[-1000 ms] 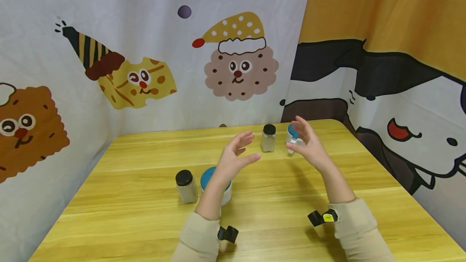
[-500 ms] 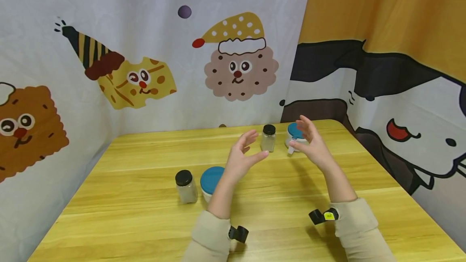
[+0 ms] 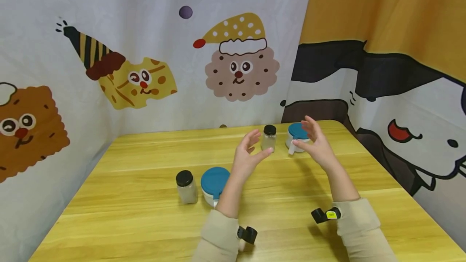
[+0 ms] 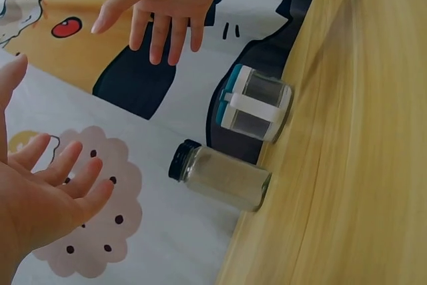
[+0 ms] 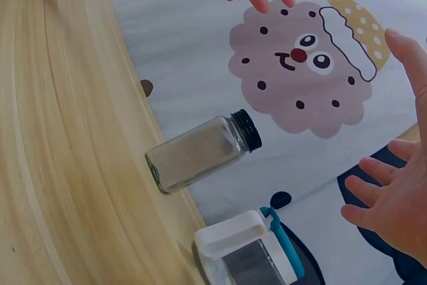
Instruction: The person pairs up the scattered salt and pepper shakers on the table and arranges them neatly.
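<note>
My left hand (image 3: pixel 246 157) hovers over the middle of the table, fingers spread and lightly bent, holding nothing. To its right my right hand (image 3: pixel 318 146) is raised too, palm turned inward, also with nothing in it. Beyond and between them stands a clear glass jar with a black lid (image 3: pixel 269 138). Beside that jar, partly behind the right hand, is a canister with a blue lid and white handle (image 3: pixel 297 131); its handle and clear body (image 4: pixel 257 108) show in the left wrist view. Both things stand upright.
Nearer and to the left stands another black-lidded glass jar (image 3: pixel 187 190). Next to it a second blue-lidded canister (image 3: pixel 214 182) is partly covered by the left forearm. A cartoon-printed curtain (image 3: pixel 153 31) hangs behind the wooden table (image 3: pixel 138 221).
The left hand has shifted right, uncovering more of the near canister's blue lid. The right hand has drifted slightly right, so more of the far canister shows. The jars and canisters stay put.
</note>
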`<state>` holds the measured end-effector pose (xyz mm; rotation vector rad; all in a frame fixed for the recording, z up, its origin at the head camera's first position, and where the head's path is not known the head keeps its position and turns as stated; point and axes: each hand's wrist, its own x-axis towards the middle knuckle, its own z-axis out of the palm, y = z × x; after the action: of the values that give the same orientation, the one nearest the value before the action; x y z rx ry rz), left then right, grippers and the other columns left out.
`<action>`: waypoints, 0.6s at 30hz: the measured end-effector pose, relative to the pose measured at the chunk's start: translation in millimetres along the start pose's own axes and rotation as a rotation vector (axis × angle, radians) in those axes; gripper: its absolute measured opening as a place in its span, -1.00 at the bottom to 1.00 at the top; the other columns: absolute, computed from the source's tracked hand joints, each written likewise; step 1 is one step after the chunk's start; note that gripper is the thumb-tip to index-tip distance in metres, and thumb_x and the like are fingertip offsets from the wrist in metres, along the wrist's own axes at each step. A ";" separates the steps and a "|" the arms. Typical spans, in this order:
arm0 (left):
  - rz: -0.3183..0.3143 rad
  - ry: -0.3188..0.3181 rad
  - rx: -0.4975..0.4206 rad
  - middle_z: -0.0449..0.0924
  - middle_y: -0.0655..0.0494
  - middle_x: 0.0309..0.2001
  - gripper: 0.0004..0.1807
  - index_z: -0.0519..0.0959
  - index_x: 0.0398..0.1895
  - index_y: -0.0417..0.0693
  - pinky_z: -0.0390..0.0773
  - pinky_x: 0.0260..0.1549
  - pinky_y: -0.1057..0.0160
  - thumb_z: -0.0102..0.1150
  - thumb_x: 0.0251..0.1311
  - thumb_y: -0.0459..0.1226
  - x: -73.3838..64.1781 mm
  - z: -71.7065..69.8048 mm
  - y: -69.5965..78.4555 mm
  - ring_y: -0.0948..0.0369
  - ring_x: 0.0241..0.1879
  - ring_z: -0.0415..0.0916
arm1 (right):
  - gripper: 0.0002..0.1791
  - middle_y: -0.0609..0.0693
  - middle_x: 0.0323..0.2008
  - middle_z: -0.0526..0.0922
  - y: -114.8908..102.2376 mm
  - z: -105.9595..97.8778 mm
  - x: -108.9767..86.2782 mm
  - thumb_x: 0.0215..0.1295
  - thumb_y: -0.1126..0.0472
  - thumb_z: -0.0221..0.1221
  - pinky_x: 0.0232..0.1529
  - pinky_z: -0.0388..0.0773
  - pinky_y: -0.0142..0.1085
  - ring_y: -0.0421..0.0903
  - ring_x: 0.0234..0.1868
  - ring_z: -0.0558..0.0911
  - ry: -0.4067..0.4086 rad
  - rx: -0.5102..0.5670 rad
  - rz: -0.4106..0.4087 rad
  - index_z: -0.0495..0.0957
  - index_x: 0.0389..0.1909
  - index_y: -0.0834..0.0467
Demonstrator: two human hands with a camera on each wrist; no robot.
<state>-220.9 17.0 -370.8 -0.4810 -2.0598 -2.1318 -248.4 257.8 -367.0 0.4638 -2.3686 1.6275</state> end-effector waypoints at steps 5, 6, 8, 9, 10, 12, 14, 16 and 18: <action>-0.019 0.028 -0.002 0.43 0.07 0.23 -0.29 0.38 0.31 0.03 0.27 0.18 -0.04 0.43 0.04 -0.22 2.6 8.0 -4.1 0.13 0.22 0.33 | 0.01 0.24 0.41 0.07 1.0 -1.7 -0.3 0.23 0.23 0.30 0.34 -0.09 0.13 0.22 0.41 0.05 0.022 -0.004 0.014 -0.18 0.50 0.19; -0.022 0.032 0.001 0.43 0.07 0.24 -0.28 0.38 0.31 0.03 0.28 0.18 -0.04 0.43 0.04 -0.21 3.2 9.3 -4.8 0.14 0.22 0.33 | 0.01 0.24 0.41 0.06 0.8 -2.0 -0.2 0.23 0.23 0.30 0.34 -0.09 0.13 0.22 0.41 0.05 0.026 -0.003 0.016 -0.18 0.50 0.19; -0.024 0.039 0.005 0.42 0.05 0.25 -0.28 0.37 0.32 0.03 0.28 0.18 -0.04 0.43 0.04 -0.20 5.1 12.1 -6.7 0.13 0.22 0.33 | 0.00 0.25 0.41 0.06 0.2 -2.4 -0.1 0.23 0.25 0.30 0.34 -0.09 0.14 0.23 0.41 0.04 0.034 0.003 0.017 -0.17 0.50 0.20; -0.024 0.041 0.010 0.41 0.03 0.25 -0.27 0.37 0.32 0.03 0.28 0.18 -0.04 0.43 0.04 -0.19 6.1 13.5 -7.3 0.13 0.22 0.33 | 0.00 0.25 0.41 0.06 0.3 -2.7 -0.1 0.23 0.25 0.29 0.34 -0.09 0.14 0.23 0.41 0.04 0.039 0.004 0.018 -0.17 0.50 0.20; -0.024 0.043 0.012 0.40 0.02 0.26 -0.27 0.37 0.32 0.04 0.28 0.19 -0.03 0.43 0.05 -0.19 7.1 14.9 -8.0 0.13 0.23 0.32 | -0.01 0.25 0.41 0.06 0.5 -3.0 -0.1 0.23 0.26 0.29 0.34 -0.09 0.14 0.23 0.41 0.04 0.044 0.006 0.019 -0.17 0.50 0.20; -0.024 0.050 0.019 0.40 0.01 0.27 -0.26 0.36 0.32 0.03 0.27 0.19 -0.01 0.44 0.04 -0.18 9.0 17.1 -9.0 0.14 0.23 0.32 | -0.01 0.25 0.41 0.06 1.6 -3.7 -0.1 0.23 0.26 0.29 0.34 -0.08 0.14 0.22 0.41 0.04 0.055 0.009 0.025 -0.16 0.50 0.20; -0.020 0.060 0.026 0.40 0.01 0.26 -0.26 0.36 0.33 0.00 0.28 0.19 0.00 0.43 0.04 -0.16 11.2 19.0 -10.0 0.14 0.23 0.31 | -0.02 0.26 0.41 0.06 3.9 -4.8 0.1 0.24 0.25 0.29 0.33 -0.07 0.15 0.22 0.41 0.04 0.067 0.014 0.035 -0.15 0.50 0.20; -0.018 0.073 0.023 0.41 0.01 0.25 -0.26 0.36 0.33 -0.05 0.27 0.18 0.00 0.43 0.04 -0.17 13.8 20.4 -11.6 0.14 0.23 0.31 | -0.03 0.26 0.41 0.07 7.1 -5.9 0.4 0.24 0.22 0.29 0.33 -0.06 0.15 0.22 0.41 0.04 0.080 0.013 0.048 -0.15 0.50 0.21; -0.023 0.088 0.022 0.42 0.02 0.24 -0.26 0.37 0.32 -0.06 0.27 0.18 0.01 0.43 0.04 -0.17 16.6 21.3 -13.5 0.14 0.23 0.31 | -0.02 0.26 0.41 0.07 10.5 -6.8 1.2 0.25 0.19 0.29 0.33 -0.05 0.15 0.22 0.40 0.05 0.089 0.010 0.061 -0.14 0.50 0.21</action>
<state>-238.0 40.9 -378.0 -0.3559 -2.0484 -2.1006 -253.5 267.5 -373.2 0.3170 -2.3319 1.6514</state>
